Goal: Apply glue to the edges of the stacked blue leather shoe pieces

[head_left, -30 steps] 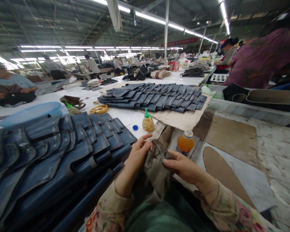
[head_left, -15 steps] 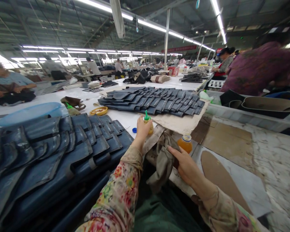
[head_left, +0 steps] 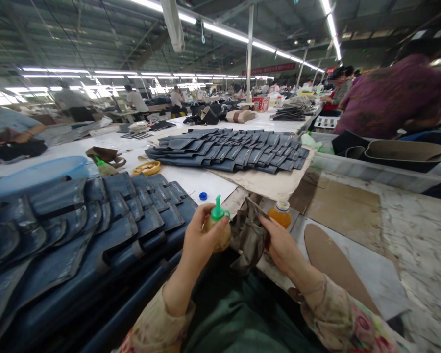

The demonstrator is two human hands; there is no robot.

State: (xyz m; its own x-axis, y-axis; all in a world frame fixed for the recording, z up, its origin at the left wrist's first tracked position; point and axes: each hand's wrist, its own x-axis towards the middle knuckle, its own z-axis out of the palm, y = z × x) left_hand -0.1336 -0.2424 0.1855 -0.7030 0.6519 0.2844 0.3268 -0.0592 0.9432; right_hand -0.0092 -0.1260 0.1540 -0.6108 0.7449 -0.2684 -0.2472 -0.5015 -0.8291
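My left hand (head_left: 200, 240) is wrapped round a squeeze bottle (head_left: 222, 238) with a green nozzle cap, held upright. Its contents look yellowish. My right hand (head_left: 281, 245) pinches a grey-brown piece of fabric (head_left: 248, 235) with a zipper along its upper edge; the cloth hangs crumpled just right of the bottle. Behind the right fingers stands an uncapped jar (head_left: 280, 214) of orange liquid. A blue cap (head_left: 203, 196) lies on the white tabletop beyond the left hand.
Overlapping dark blue pieces (head_left: 113, 211) cover the left side, with another row (head_left: 235, 149) ahead on a board. A yellow ring-shaped dish (head_left: 147, 168), a blue basin (head_left: 40, 176) and a second green-tipped bottle (head_left: 105, 166) stand at left. A plastic bin (head_left: 385, 171) is at right; co-workers sit both sides.
My left hand has come back toward me with the squeeze bottle, from the table to beside the fabric. My right hand keeps its hold on the fabric.
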